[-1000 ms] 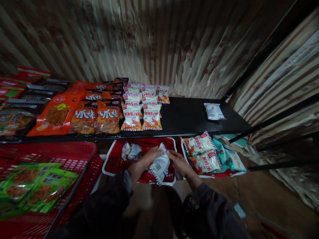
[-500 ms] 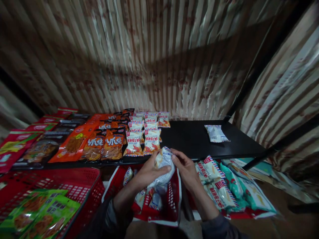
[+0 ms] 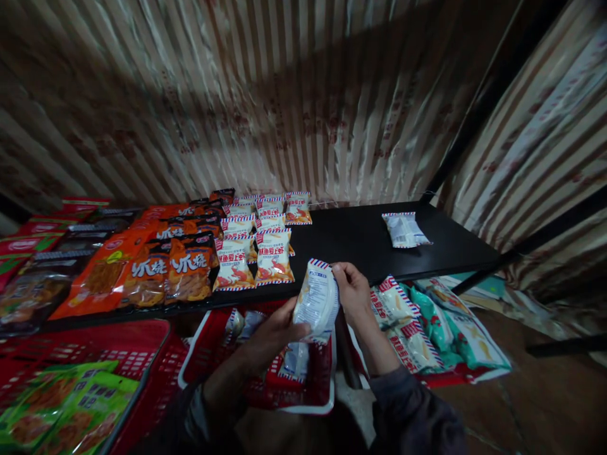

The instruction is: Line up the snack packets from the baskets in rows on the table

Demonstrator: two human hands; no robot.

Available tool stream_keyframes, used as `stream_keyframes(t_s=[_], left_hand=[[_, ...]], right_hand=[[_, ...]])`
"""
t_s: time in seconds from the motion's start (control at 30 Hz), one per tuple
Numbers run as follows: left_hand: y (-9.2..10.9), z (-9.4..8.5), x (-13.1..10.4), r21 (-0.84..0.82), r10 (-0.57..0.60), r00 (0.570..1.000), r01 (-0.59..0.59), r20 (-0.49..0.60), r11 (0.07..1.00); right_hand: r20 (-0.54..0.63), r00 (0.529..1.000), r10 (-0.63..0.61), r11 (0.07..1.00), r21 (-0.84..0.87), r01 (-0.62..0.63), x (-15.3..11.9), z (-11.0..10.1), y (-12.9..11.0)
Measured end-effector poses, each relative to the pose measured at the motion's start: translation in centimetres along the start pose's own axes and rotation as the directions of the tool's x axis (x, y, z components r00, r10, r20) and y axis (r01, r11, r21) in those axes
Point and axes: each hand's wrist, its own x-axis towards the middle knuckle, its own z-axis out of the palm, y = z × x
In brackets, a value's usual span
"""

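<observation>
Between my two hands is a white snack bag (image 3: 317,302), its printed back side toward me and a red-and-blue striped edge at the top. My left hand (image 3: 279,327) grips its lower left side, thumb across the front. The fingers of my right hand (image 3: 353,287) pinch its upper right corner. Below the bag stands a red basket with a white rim (image 3: 256,404), holding several similar bags. On the black shelf (image 3: 341,240) ahead, white snack bags (image 3: 275,256) stand in rows, fronts showing. Another white bag (image 3: 405,230) lies back side up at the shelf's right.
Orange snack packs (image 3: 190,268) and dark packs (image 3: 35,284) fill the shelf's left. A red basket (image 3: 147,341) with green packs (image 3: 90,404) stands lower left. At right, another basket holds white and teal bags (image 3: 431,322). A black post (image 3: 493,107) rises right; a striped curtain (image 3: 284,95) hangs behind.
The held bag has turned more upright, showing more of its back side. My right hand has shifted on its corner. The camera view has moved, so the shelf appears farther left and higher.
</observation>
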Motion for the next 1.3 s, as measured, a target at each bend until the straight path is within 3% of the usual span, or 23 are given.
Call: stream_keyframes(t_s=[0.1,0.17,0.23,0.3,0.4,0.47,0.57,0.7,0.8,0.87,0.93,1.0,1.07,1.1,1.17,1.23,1.3], left_hand=[[-1.0,0.1,0.3,0.07,0.104,0.989,-0.097,-0.103,0.993],[-1.4,-0.3,0.7,0.212,0.214,0.946,-0.163,-0.244,0.964],[-1.5,-0.8,1.0,0.402,0.336,0.86,-0.173,-0.383,0.899],[-1.6,-1.3,1.2,0.609,0.508,0.743,-0.173,-0.435,0.774],[-1.8,-1.9,1.3,0.878,0.786,0.563,-0.204,-0.256,0.432],[-2.0,-2.0,1.4,0.964,0.88,0.468,-0.184,-0.083,0.189],[-2.1,-1.7,1.2,0.992,0.91,0.409,-0.126,0.075,-0.025],[-1.9,-1.1,0.7,0.977,0.883,0.43,-0.177,0.187,-0.121],[-1.6,-1.3,0.6,0.933,0.845,0.48,-0.355,0.238,-0.061],[-1.4,-1.6,0.7,0.91,0.852,0.505,-0.404,0.138,0.092],[-1.0,-2.0,1.1,0.85,0.824,0.559,-0.386,-0.093,0.358],[-0.6,-2.1,1.5,0.644,0.646,0.693,-0.342,-0.319,0.685],[-0.4,-1.8,1.8,0.309,0.358,0.848,-0.245,-0.39,0.919],[-0.3,-1.6,1.8,0.154,0.23,0.899,-0.185,-0.372,0.971],[-0.2,-1.0,1.8,-0.026,0.088,0.943,-0.102,-0.321,0.994],[-0.1,-0.6,1.8,-0.021,0.07,0.936,-0.082,-0.345,0.996],[-0.1,-0.4,1.7,0.091,0.126,0.895,-0.096,-0.428,0.991]], right_hand=[[-0.037,0.999,-0.028,0.998,0.055,0.03,0.4,0.8,0.0],[-0.081,0.995,-0.058,0.992,0.11,0.067,0.4,1.1,-0.5],[-0.084,0.995,-0.057,0.986,0.152,0.069,0.1,1.4,-1.4],[-0.007,1.0,-0.016,0.985,0.17,0.017,-0.3,1.6,-2.4],[0.229,0.973,0.018,0.976,0.206,-0.067,-1.2,2.2,-3.9],[0.361,0.932,0.017,0.965,0.24,-0.11,-1.8,2.6,-4.8],[0.419,0.906,0.064,0.953,0.243,-0.18,-2.7,3.1,-5.8],[0.353,0.932,0.084,0.964,0.206,-0.165,-3.0,2.9,-6.0],[0.256,0.963,0.091,0.96,0.233,-0.152,-2.6,2.6,-5.5],[0.223,0.964,0.143,0.929,0.306,-0.209,-2.3,2.4,-5.1],[0.213,0.956,0.201,0.882,0.385,-0.271,-2.0,2.2,-5.0],[0.215,0.947,0.238,0.846,0.434,-0.311,-1.9,2.0,-5.0],[0.228,0.939,0.256,0.833,0.442,-0.334,-1.9,1.8,-5.0],[0.238,0.936,0.258,0.835,0.433,-0.34,-1.9,1.7,-4.9],[0.246,0.936,0.252,0.848,0.41,-0.336,-2.0,1.6,-4.8],[0.219,0.948,0.233,0.859,0.411,-0.306,-1.9,1.7,-4.8],[0.165,0.965,0.205,0.867,0.427,-0.258,-1.7,1.8,-4.7]])
